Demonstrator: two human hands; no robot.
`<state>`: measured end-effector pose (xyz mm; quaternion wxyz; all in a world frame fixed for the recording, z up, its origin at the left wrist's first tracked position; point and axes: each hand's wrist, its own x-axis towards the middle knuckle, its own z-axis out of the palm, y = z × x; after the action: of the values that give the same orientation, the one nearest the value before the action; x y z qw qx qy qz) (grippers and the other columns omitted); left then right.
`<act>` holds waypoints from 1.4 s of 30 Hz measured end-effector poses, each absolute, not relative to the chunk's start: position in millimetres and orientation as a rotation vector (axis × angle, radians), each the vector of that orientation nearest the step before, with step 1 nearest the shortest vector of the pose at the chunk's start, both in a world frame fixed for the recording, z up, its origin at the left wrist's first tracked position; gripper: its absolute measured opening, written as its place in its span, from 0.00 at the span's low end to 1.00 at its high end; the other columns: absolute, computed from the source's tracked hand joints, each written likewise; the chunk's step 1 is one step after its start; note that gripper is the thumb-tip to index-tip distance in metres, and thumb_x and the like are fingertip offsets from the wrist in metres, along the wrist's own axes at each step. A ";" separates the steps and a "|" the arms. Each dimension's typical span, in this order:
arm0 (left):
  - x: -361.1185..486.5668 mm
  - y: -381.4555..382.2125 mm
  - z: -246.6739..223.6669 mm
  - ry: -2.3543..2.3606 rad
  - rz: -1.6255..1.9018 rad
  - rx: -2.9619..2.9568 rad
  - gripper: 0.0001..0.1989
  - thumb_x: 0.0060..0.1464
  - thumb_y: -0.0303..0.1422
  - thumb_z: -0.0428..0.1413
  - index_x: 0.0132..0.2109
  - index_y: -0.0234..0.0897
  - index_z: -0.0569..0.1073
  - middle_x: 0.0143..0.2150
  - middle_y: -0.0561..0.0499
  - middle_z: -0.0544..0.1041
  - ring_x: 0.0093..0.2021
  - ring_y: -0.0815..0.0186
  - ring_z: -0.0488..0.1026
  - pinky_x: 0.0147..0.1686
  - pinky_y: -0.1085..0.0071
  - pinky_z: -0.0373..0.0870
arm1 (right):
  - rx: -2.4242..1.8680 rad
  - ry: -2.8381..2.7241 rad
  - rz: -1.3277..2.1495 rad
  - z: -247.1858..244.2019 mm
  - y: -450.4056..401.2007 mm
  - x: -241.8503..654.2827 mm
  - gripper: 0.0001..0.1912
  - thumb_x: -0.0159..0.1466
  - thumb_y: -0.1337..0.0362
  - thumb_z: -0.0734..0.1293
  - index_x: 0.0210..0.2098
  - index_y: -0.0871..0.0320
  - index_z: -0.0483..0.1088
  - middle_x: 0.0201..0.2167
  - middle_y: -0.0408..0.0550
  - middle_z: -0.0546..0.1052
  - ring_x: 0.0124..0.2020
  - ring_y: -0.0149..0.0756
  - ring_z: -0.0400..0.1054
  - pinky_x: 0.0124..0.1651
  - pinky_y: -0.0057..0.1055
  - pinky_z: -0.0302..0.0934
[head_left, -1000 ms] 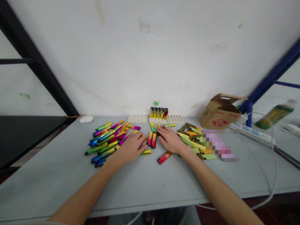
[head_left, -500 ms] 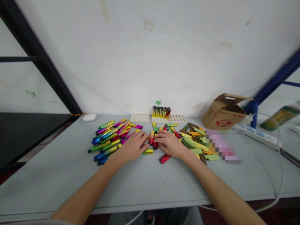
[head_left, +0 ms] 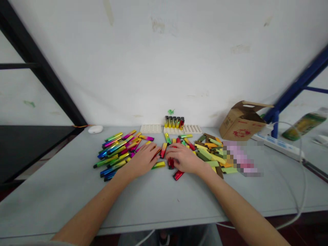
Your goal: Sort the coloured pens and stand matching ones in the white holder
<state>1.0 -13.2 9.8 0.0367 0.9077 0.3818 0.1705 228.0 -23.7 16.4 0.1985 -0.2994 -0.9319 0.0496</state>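
My left hand (head_left: 144,160) rests at the right side of a pile of shiny lighters (head_left: 115,147) in blue, green, yellow and magenta. Its fingers are curled, with a red-orange lighter (head_left: 156,153) partly showing between thumb and fingertips. A yellow-green lighter (head_left: 159,164) lies just below that hand. Bent over a dark red lighter (head_left: 171,164) are the thumb and fingers of my right hand (head_left: 185,159), which hide part of it. Between the hands lies a red-yellow lighter (head_left: 164,150). Another red lighter (head_left: 178,175) is under my right wrist.
Matte green, yellow and brown lighters (head_left: 210,155) are heaped on the right. Along the wall sit white hole trays (head_left: 151,128); several lighters (head_left: 174,122) stand upright in the middle one. A cardboard box (head_left: 238,128), a power strip (head_left: 279,147) and a white case (head_left: 95,129) are behind.
My right hand has shifted slightly, its fingers curling more over the dark red lighter, which shows more. My left hand has barely moved. The whole view has shifted a little.
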 end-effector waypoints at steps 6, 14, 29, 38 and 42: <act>0.0 -11.9 8.4 1.169 0.532 2.801 0.13 0.63 0.34 0.45 0.51 0.38 0.69 0.47 0.44 0.69 0.51 0.57 0.66 0.53 0.58 0.64 | -0.850 -2.609 0.126 22.1 -25.1 229.6 0.14 0.54 0.77 0.65 0.36 0.56 0.74 0.42 0.50 0.74 0.48 0.41 0.63 0.55 0.39 0.56; 0.0 -12.4 9.9 1.193 0.518 2.767 0.14 0.64 0.34 0.44 0.50 0.36 0.69 0.48 0.43 0.70 0.51 0.57 0.66 0.53 0.57 0.64 | -0.805 -2.435 0.487 28.0 -23.2 237.8 0.06 0.65 0.67 0.63 0.40 0.56 0.72 0.41 0.50 0.75 0.49 0.40 0.65 0.53 0.39 0.57; 2.9 -14.8 11.9 1.217 0.513 2.782 0.15 0.64 0.38 0.44 0.50 0.37 0.70 0.49 0.42 0.70 0.52 0.55 0.67 0.54 0.56 0.63 | -0.651 -1.138 1.634 32.2 -16.8 234.0 0.12 0.58 0.57 0.68 0.35 0.58 0.67 0.22 0.38 0.60 0.21 0.26 0.55 0.24 0.26 0.47; 3.0 -13.5 12.3 1.239 0.425 2.802 0.15 0.64 0.38 0.44 0.50 0.37 0.69 0.49 0.42 0.69 0.50 0.55 0.66 0.53 0.56 0.63 | -0.735 -1.359 1.497 28.7 -16.9 232.6 0.15 0.59 0.53 0.69 0.35 0.57 0.64 0.23 0.38 0.67 0.22 0.26 0.61 0.26 0.26 0.53; 2.7 -13.7 11.8 1.229 0.456 2.803 0.16 0.64 0.38 0.44 0.51 0.36 0.69 0.49 0.42 0.69 0.51 0.55 0.66 0.54 0.56 0.63 | -0.775 -1.391 1.480 31.0 -17.5 232.0 0.17 0.59 0.52 0.69 0.34 0.58 0.64 0.24 0.38 0.69 0.22 0.26 0.62 0.26 0.25 0.55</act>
<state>2.7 -13.7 11.8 0.0238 0.9056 0.3971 0.1473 232.0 -17.5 31.0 0.4650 -0.3154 -0.5665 0.6028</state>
